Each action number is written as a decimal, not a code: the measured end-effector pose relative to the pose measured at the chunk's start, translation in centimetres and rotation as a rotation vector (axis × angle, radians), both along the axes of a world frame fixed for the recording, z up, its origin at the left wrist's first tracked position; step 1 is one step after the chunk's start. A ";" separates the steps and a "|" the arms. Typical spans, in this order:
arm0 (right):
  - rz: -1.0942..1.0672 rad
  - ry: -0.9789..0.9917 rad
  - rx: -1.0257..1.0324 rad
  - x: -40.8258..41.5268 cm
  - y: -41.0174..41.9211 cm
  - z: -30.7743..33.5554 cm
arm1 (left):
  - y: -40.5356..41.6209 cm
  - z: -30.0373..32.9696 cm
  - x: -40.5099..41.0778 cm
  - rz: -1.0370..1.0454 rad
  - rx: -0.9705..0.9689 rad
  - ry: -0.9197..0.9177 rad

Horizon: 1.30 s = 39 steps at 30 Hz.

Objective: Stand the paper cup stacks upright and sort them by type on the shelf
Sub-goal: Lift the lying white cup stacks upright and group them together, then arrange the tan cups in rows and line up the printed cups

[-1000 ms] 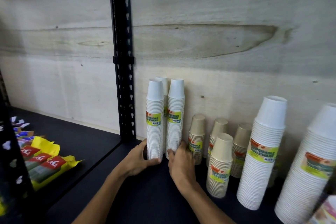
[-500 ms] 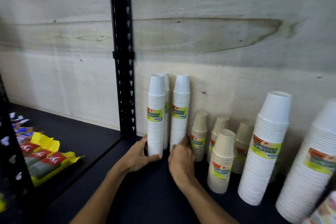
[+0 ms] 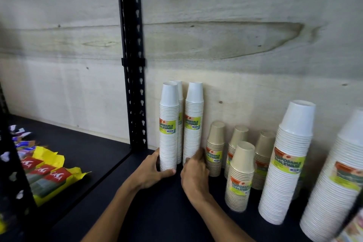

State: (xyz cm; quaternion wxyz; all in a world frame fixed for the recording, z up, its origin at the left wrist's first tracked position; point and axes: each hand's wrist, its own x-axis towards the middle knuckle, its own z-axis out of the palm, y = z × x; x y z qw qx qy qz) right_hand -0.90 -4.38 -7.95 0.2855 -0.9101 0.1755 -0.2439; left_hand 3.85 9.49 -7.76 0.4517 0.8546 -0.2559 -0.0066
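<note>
On the dark shelf (image 3: 161, 212), the left hand (image 3: 150, 173) curls around the foot of the front narrow white cup stack (image 3: 169, 127), while the right hand (image 3: 194, 173) grips the base of the neighbouring narrow white stack (image 3: 193, 122); a third one (image 3: 179, 124) stands just behind them against the plywood back. Both held stacks stand upright beside the black upright post (image 3: 133, 65) (labels facing out). To their right stand four short brown cup stacks (image 3: 240, 175), then two wide white cup stacks (image 3: 288, 163), and yellow-and-red packets (image 3: 47, 175) lie in the left bay.
</note>
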 end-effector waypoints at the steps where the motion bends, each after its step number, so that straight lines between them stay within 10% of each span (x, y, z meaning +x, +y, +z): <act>1: -0.002 -0.005 -0.001 0.0 0.0 0.0 | 0.1 -0.1 0.1 0.002 0.000 0.007; 18: 0.100 0.148 0.102 -5.7 1.3 1.5 | 1.5 -1.5 -1.2 0.179 0.076 0.014; 39: 0.391 0.317 -0.242 -20.8 -4.4 -0.7 | 2.5 -3.5 -15.4 0.306 0.447 -0.185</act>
